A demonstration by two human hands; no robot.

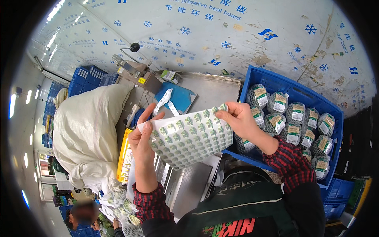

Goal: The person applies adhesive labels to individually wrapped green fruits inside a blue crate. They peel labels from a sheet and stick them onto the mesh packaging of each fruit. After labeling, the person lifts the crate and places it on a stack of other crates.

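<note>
A sheet of small round green-and-white stickers (192, 133) is stretched between my two hands. My left hand (143, 133) pinches its upper left corner between thumb and fingers, with other fingers spread. At the upper right corner my right hand (238, 118) grips the edge between thumb and forefinger. Just behind the sheet are white paper strips (172, 107) on a blue pad (174, 94). To the right stands a blue plastic crate (314, 94), holding several produce packs in white foam nets with labels (293, 133), partly behind my right forearm.
A bag sealer-like metal device (142, 77) stands at the metal table's (213, 83) back left. A large white woven sack (86, 124) and a yellow box (124, 157) lie left. Netted produce (125, 207) is lower left, near another person (84, 211). Blue crates (337, 189) stand lower right.
</note>
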